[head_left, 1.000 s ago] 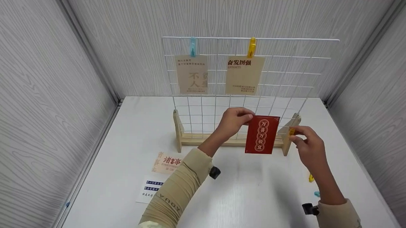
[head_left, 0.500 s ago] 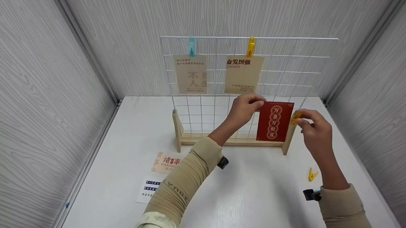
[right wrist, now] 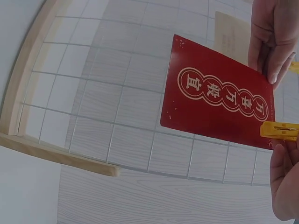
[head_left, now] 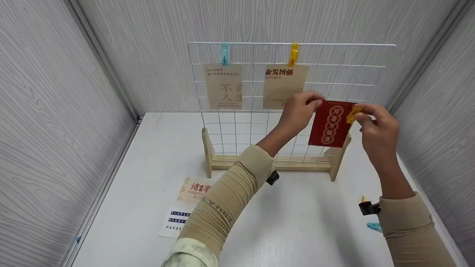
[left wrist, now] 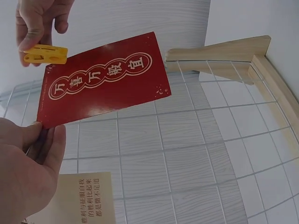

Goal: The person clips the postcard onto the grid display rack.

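Red card [head_left: 330,125] is held in front of the right part of the wire grid [head_left: 343,44]; contact with the wires cannot be determined. Left hand [head_left: 299,110]: thumb and fingers closed in a pinch on the card's upper left corner. Right hand [head_left: 381,128]: thumb and fingers closed on a yellow clip [head_left: 353,114], which overlaps the card's upper right corner; whether it bites the edge cannot be told. The card's lower edge hangs free, above the wooden base [head_left: 303,166]. Wires show between its upper edge and the grid's top bar.

Left of the red card, partly behind the left hand, hangs a cream card [head_left: 283,87] under a second yellow clip [head_left: 294,55]. A gap of wires separates it from a grey-beige card [head_left: 224,87] under a blue clip [head_left: 224,54]. On the table [head_left: 289,234], a pink card [head_left: 193,190] and a white card [head_left: 173,224] lie partly behind the left sleeve [head_left: 227,192].
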Demonstrator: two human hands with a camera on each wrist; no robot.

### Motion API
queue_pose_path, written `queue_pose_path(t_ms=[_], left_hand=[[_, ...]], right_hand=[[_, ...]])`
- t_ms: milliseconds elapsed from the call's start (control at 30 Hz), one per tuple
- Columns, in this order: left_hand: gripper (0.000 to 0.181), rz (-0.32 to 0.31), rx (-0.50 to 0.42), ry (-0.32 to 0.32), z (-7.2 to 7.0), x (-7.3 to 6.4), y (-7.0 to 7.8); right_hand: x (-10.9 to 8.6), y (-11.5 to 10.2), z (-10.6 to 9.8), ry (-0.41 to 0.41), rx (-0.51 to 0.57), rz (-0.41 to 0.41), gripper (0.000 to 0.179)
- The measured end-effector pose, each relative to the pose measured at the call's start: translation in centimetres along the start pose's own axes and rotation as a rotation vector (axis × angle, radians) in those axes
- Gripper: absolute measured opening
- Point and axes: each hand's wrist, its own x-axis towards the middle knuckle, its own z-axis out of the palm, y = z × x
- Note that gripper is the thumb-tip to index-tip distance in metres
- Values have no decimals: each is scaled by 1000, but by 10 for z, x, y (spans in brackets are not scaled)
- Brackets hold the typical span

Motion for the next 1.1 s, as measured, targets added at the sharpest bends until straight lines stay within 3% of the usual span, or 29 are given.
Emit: queue_pose_path(t_ms=[333,567,933,1100], left_hand=[[20,57,91,59,7,20,22],[22,92,126,85,3,30,33],[23,122,208,140,9,45,44],[23,137,258,175,11,47,46]], right_hand=[[36,-18,-3,108,155,33,15],[58,-24,-1,140,161,23,17],[74,-48,-2,250,313,37,16],[82,-51,0,264,307,43,14]])
